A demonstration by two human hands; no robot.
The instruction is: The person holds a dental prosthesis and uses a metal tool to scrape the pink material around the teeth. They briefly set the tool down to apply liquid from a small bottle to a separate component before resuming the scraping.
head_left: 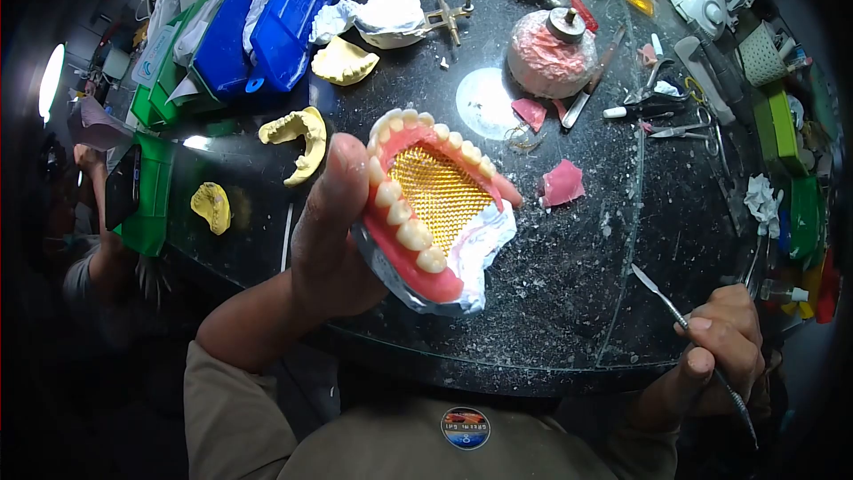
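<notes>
My left hand (333, 231) grips an upper denture (413, 236) on a white plaster model, raised above the dark table. The denture has pink wax gums, a full arch of teeth and a gold mesh (440, 196) across the palate. White plaster (484, 244) shows at its back edge. My thumb presses on the near-left side, and the other fingers are mostly hidden underneath. In my right hand (724, 347) is a slim metal wax carver (657, 289), its flat blade pointing up and left. The carver is apart from the denture.
Pink wax pieces (563, 183) lie on the dark table (551, 320). Yellow plaster casts (306, 147) are at left, near blue bins (284, 27). A wax-smeared spirit lamp (551, 53) stands at the back. Scissors (702, 129) and other tools lie at right. Another person's hand (87, 158) shows far left.
</notes>
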